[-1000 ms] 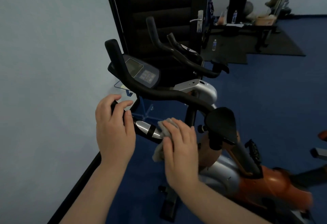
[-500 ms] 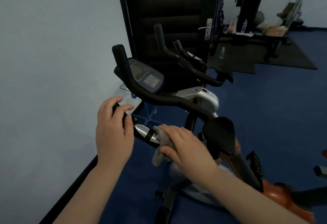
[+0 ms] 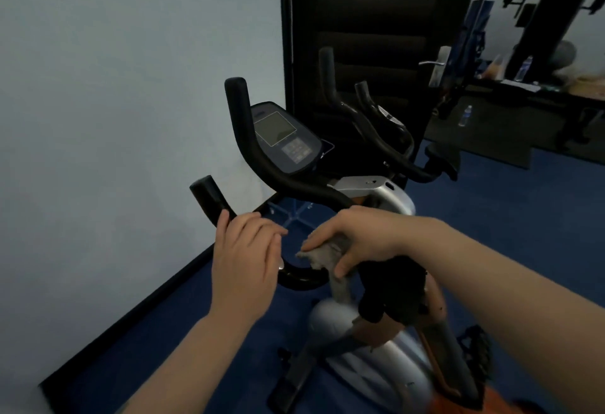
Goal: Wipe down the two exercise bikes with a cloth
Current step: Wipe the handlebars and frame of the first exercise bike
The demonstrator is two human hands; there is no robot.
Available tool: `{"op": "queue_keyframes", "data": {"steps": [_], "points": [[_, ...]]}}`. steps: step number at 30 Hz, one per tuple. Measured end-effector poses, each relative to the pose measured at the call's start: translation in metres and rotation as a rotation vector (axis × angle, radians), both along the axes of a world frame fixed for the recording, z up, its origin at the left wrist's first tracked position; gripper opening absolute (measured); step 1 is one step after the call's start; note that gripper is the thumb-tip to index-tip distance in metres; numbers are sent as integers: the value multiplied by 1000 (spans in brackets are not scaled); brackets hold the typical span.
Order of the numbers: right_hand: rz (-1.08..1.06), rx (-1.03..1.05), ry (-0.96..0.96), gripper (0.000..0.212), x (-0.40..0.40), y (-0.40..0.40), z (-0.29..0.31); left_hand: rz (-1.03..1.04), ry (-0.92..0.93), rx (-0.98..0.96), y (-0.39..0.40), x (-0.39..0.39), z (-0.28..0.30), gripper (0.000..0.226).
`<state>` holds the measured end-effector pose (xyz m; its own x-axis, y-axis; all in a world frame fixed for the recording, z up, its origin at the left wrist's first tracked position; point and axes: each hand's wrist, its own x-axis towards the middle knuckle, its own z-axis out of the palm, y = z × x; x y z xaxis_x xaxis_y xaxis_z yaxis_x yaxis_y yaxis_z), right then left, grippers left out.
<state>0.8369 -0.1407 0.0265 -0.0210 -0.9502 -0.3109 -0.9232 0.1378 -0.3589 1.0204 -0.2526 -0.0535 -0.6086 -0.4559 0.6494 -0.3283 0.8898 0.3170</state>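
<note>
The left hand (image 3: pixel 244 266) curls round the near bike's handlebar (image 3: pixel 294 274). Just beside it, the right hand (image 3: pixel 355 238), wrist bent downward, clutches a grey cloth (image 3: pixel 322 255) against that bar.

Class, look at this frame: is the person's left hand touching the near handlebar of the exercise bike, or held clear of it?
Touching. The head view shows the left hand wrapped over the near handlebar, which runs under its fingers.
</note>
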Motion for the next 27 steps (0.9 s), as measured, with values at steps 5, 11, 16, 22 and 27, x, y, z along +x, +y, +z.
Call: {"op": "queue_keyframes", "data": {"steps": [5, 11, 16, 22, 27], "points": [[139, 21, -94, 56, -1, -12, -14, 109, 7, 7, 10, -7, -1, 33], [317, -10, 113, 62, -23, -20, -7, 166, -37, 27, 22, -5, -3, 39], [494, -26, 179, 64, -27, -23, -5, 223, -52, 55, 30, -6, -4, 40], [540, -31, 225, 62, -23, -26, -6, 248, -101, 73, 36, -5, -4, 41], [476, -66, -31, 62, -17, -21, -22, 252, -62, 148, 39, -5, -3, 41]]}}
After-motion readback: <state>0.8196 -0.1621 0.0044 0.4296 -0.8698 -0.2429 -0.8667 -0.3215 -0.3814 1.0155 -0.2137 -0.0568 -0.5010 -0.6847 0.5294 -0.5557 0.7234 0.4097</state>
